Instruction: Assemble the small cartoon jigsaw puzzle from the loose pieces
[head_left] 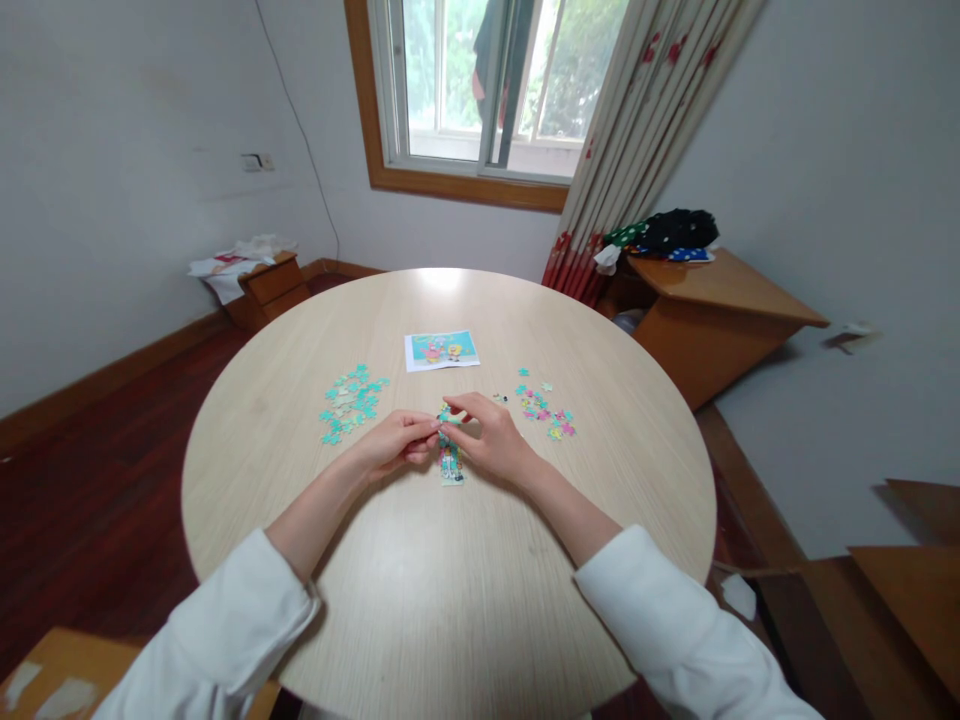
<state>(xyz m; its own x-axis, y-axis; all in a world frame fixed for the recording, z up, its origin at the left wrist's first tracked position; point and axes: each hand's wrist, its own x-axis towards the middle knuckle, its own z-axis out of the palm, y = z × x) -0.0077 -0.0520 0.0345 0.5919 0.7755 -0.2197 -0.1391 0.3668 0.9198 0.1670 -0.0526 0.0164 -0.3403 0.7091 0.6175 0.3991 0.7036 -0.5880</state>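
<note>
My left hand [405, 440] and my right hand [487, 435] meet at the middle of the round table. Between their fingertips is a small teal jigsaw puzzle piece, partly covered by the fingers. Below it lies a narrow joined strip of jigsaw puzzle [451, 468], with teal, pink and white parts; its upper portion is hidden by my hands. To the left spreads a pile of loose teal and pale puzzle pieces [351, 400]. On the right are loose pink, yellow and teal pieces [544, 408]. A picture card [442, 350] with cartoon figures lies beyond my hands.
The round wooden table [465, 600] fills the middle of the view. Behind it are a window [487, 90] and a patterned curtain [637, 120]. A wooden cabinet [720, 300] with cloths on it stands at the right, and a stool [276, 290] at the back left.
</note>
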